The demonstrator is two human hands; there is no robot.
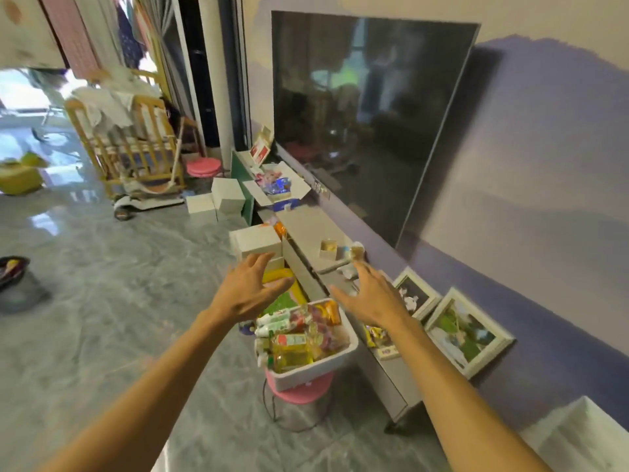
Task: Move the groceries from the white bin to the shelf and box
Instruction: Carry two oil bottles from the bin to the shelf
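A white bin [343,356] sits on a pink stool [299,391] beside a low grey shelf unit [316,233]. The bin is packed with groceries [299,335]: bottles of yellow oil, white-capped bottles and orange packets. My left hand [248,289] hovers above and beyond the bin's left side, fingers spread and holding nothing. Over the bin's far right corner, by the shelf edge, my right hand [371,292] is also spread and holds nothing. An open cardboard box [299,190] with packets inside stands farther along the shelf.
A large dark TV [367,114] hangs over the shelf. Framed pictures [466,332] lean on the wall at right. White boxes [255,245] and yellow-green bags [282,299] lie on the floor past the bin. A wooden crib [132,144] stands at the back left.
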